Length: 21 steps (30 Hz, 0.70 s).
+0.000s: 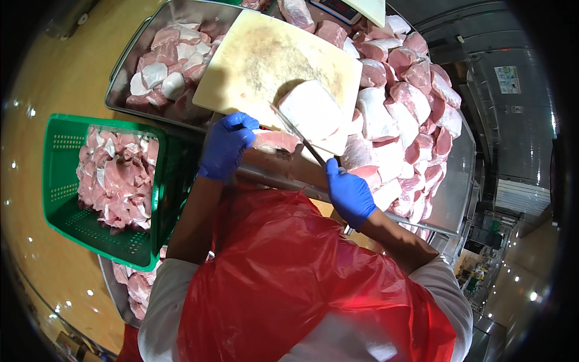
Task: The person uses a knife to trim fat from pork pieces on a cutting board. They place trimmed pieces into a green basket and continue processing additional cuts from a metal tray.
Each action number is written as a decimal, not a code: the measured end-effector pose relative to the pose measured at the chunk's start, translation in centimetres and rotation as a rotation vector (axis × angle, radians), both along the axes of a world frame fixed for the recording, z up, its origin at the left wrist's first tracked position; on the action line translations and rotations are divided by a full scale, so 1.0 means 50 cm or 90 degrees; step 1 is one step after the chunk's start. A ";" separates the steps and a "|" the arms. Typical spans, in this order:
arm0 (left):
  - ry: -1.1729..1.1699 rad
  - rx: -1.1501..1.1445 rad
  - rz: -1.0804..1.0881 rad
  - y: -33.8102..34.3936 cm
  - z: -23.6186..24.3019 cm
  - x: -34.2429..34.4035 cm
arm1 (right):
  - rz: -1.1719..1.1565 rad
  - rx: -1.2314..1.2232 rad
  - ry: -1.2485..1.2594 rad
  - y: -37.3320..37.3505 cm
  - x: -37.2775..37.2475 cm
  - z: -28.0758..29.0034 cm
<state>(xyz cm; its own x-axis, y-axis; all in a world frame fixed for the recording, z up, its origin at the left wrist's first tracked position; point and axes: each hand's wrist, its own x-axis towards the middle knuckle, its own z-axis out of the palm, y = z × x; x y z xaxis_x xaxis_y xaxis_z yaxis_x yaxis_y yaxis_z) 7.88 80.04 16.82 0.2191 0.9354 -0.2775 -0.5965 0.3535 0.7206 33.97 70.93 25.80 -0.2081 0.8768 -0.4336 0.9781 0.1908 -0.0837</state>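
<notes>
My left hand (pixel 227 146), in a blue glove, pinches the end of a pink strip of meat (pixel 275 140) that hangs at the near edge of the cutting board (pixel 265 54). In my blue-gloved right hand (pixel 351 194) is a knife (pixel 303 140), its blade pointing up and left over the board's edge. A thick meat piece (pixel 312 110) with a white fat side lies on the board, close beside the blade. Whether the blade touches it I cannot tell.
On my right, a large heap of meat chunks (pixel 401 120) covers the steel table (pixel 451 190). A metal tub (pixel 129 72) of meat pieces stands at the far left. Nearer, a green crate (pixel 60 175) holds meat trimmings (pixel 117 175). A scale (pixel 338 9) sits beyond the board.
</notes>
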 end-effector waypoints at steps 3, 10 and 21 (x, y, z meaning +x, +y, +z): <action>-0.069 -0.013 -0.034 0.000 -0.035 0.008 | 0.007 0.016 0.030 -0.003 0.036 -0.015; 0.286 0.273 -0.117 0.008 0.022 0.035 | -0.062 0.149 0.110 0.123 -0.100 -0.066; -0.177 0.026 0.135 0.073 -0.049 -0.103 | -0.050 0.080 0.047 0.005 -0.005 -0.045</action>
<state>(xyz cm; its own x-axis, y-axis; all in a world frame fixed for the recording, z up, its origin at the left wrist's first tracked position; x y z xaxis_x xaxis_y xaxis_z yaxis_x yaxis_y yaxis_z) 2.72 83.67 14.39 0.0803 0.9772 -0.1965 -0.8294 0.1748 0.5306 33.70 71.17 23.54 -0.1635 0.9381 -0.3052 0.9825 0.1268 -0.1364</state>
